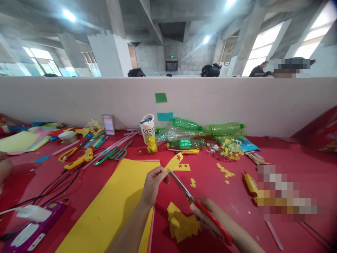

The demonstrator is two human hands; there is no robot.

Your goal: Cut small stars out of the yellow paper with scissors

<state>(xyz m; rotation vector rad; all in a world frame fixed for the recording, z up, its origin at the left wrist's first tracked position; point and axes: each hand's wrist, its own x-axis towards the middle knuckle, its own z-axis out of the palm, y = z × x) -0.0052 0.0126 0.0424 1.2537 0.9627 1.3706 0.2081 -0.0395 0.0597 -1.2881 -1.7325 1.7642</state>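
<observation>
I saw left hand (152,184) pinching the yellow strip (173,163), right hand (215,207) gripping scissors (207,214), tips at the strip, forward of the counter's (210,188) back edge. Bottles (185,144) lay near that edge.

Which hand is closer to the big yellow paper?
Left. The left hand is over the big yellow paper's right edge; the right hand is farther right, holding the red-handled scissors.

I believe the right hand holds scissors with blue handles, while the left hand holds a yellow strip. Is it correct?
No: the scissors have red handles, not blue, as the head view shows. The right hand does hold them, and the left hand holds a yellow strip.
</observation>
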